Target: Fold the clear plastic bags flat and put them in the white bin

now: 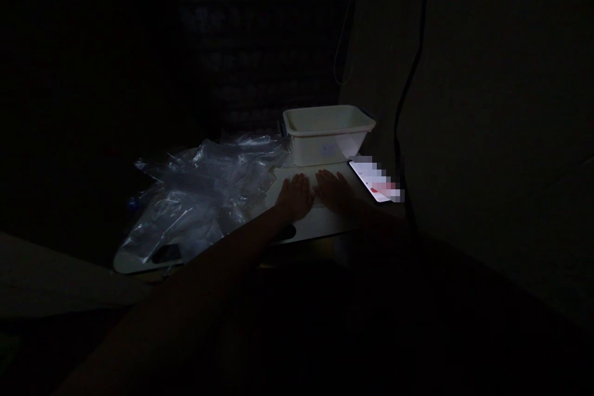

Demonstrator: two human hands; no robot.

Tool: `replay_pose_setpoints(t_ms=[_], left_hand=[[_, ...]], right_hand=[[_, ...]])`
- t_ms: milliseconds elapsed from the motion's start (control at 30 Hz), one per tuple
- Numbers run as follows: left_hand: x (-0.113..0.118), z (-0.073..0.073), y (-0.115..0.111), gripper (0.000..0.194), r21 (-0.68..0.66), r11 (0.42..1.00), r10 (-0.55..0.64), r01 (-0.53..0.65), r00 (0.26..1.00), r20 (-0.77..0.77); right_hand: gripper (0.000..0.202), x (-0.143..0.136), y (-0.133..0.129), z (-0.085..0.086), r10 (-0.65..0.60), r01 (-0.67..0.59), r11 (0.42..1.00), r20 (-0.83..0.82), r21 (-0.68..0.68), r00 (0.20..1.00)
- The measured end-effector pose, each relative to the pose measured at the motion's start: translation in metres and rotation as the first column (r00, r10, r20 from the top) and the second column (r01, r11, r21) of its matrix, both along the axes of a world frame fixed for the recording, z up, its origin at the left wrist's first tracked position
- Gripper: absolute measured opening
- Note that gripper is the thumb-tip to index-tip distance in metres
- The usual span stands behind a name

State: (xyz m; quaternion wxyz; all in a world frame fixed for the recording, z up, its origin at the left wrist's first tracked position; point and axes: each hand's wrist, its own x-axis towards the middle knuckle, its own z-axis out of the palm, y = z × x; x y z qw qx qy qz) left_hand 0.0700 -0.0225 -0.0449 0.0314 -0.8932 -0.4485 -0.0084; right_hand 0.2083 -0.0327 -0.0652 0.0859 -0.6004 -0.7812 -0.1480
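Observation:
In dim light, my left hand (pixel 296 196) lies palm down on the white tabletop (pixel 309 230), fingers extended forward. Close to its right, my right hand (pixel 335 192) rests in the same way, its fingers pointing inward toward the left one. Neither hand visibly grips anything. Whether some thin, clear sheet lies under the palms is too dark to tell. A heap of clear plastic bags (pixel 204 182) spreads over the table just left of my left hand. Beyond both hands stands a white plastic tub (pixel 315 147) with dark handles.
A lit phone (pixel 371 180) lies at the table's right side, near my right hand. Behind it a dark cable (pixel 411 74) hangs down along the wall. A dark opening (pixel 167 253) shows at the table's front left edge. A brick wall rises behind.

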Motion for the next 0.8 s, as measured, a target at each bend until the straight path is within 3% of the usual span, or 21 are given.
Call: replay_pose_setpoints(t_ms=[267,800], left_hand=[[-0.001,-0.002,-0.001,0.056,-0.031,0.999,0.041,-0.041,0.999,-0.012],[-0.008,0.001,-0.001,0.063,-0.053,0.995,0.085,-0.087,0.995,-0.045]], right_hand=[[0.045,0.001,-0.006,-0.001,0.017,-0.018,0.999,-0.002,-0.046,1.0],[0.041,0.006,-0.019,0.004,-0.068,0.059,0.993,-0.09,-0.102,0.994]])
